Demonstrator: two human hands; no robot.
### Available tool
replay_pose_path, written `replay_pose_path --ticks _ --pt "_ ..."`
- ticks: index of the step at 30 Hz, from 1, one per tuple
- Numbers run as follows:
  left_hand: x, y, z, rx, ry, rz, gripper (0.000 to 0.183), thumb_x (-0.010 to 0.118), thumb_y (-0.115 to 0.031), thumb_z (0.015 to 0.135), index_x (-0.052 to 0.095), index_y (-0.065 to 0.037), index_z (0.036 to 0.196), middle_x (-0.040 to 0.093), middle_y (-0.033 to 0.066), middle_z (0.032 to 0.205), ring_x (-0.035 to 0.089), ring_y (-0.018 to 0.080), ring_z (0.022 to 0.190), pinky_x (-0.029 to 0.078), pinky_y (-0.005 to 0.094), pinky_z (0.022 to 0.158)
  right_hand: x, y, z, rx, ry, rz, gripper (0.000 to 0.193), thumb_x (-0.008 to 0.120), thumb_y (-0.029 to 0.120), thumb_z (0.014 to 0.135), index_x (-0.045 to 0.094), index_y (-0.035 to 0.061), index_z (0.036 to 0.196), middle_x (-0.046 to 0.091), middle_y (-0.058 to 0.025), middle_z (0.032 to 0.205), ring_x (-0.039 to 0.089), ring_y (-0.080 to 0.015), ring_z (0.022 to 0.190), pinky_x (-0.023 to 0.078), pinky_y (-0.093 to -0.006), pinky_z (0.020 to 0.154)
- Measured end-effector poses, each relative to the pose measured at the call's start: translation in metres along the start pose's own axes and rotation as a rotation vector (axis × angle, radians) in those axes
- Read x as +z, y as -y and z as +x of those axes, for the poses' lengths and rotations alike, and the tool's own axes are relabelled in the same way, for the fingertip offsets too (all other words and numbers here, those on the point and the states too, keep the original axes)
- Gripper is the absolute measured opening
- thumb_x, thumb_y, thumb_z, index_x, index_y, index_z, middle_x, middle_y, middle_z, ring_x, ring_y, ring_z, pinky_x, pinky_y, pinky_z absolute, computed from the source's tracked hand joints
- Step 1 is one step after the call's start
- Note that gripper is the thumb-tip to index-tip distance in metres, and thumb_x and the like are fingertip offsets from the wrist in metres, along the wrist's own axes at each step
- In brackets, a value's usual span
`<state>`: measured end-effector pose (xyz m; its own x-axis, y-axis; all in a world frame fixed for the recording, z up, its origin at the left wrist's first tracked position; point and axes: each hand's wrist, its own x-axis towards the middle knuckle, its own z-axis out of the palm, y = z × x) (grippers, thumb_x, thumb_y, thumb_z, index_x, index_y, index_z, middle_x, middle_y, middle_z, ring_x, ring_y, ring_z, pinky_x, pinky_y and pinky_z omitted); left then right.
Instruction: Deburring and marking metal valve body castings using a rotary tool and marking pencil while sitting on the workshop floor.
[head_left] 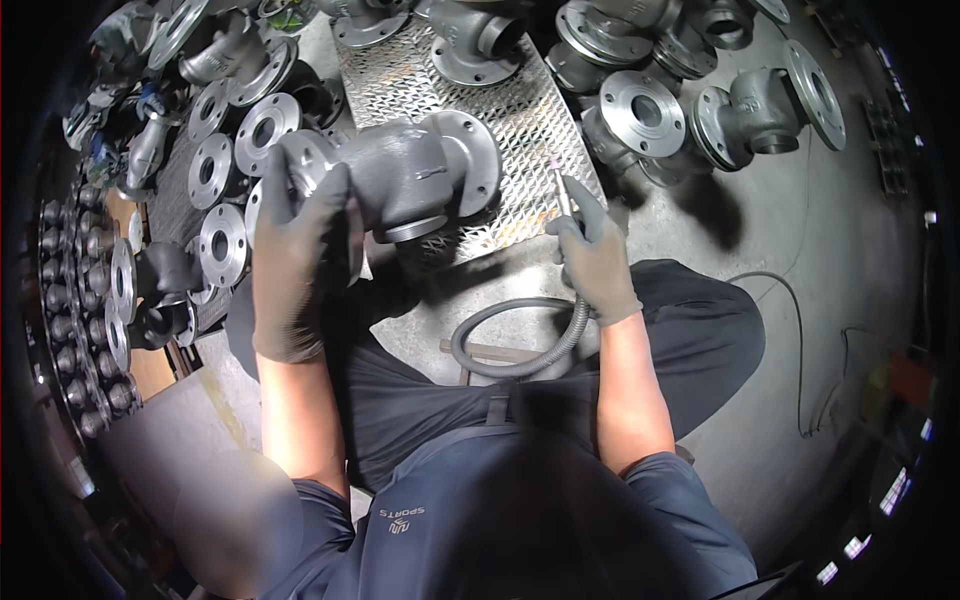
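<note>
My left hand, in a grey glove, is closed round the near-left flange of a grey cast-metal valve body. The valve body lies tilted at the left edge of a textured metal plate. Its second flange faces right, and a short threaded neck points toward me. My gloved right hand grips a slim rotary grinder like a pen, its tip up over the plate and apart from the valve body. A ribbed grey hose runs from that hand and loops on the floor between my legs.
Similar flanged valve bodies stand crowded on the left, at the far side and at the right. Rows of small round metal parts line the far left. A thin black cable lies on the concrete floor at right.
</note>
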<state>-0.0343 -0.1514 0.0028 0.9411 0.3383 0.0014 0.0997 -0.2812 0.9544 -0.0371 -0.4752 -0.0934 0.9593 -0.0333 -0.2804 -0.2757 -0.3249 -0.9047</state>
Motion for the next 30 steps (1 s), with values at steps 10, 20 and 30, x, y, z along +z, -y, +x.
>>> replay_pose_path --ticks 10,20,30 --pt "0.034 -0.019 -0.011 0.568 0.462 0.780 0.115 0.085 -0.016 0.076 0.026 0.008 0.173 0.069 0.0194 0.094 0.069 0.0409 0.091 0.053 0.0504 0.097 -0.015 0.022 -0.005 0.021 -0.115 0.230 0.050 0.062 0.023 0.112 0.061 -0.0025 0.155 0.075 -0.0060 0.093 0.053 -0.0050 0.060 0.041 -0.0247 0.052" --pt "0.079 -0.026 0.024 1.190 0.714 0.759 0.056 0.071 -0.020 0.093 0.066 -0.026 0.148 0.072 0.0090 0.096 0.074 0.0323 0.102 0.048 0.0498 0.119 0.003 0.065 -0.007 -0.085 -0.221 0.341 0.048 0.063 0.032 0.118 0.062 -0.0038 0.150 0.067 -0.0024 0.089 0.046 -0.0037 0.058 0.036 -0.0237 0.051" --pt "0.020 -0.019 0.033 1.060 0.578 0.745 0.072 0.082 -0.026 0.084 0.064 -0.015 0.153 0.069 0.0195 0.132 0.064 0.0389 0.130 0.044 0.0533 0.122 0.014 0.055 0.021 -0.247 -0.141 0.245 0.030 0.066 0.019 0.115 0.065 -0.0011 0.138 0.055 0.0047 0.082 0.048 -0.0044 0.063 0.035 -0.0262 0.053"
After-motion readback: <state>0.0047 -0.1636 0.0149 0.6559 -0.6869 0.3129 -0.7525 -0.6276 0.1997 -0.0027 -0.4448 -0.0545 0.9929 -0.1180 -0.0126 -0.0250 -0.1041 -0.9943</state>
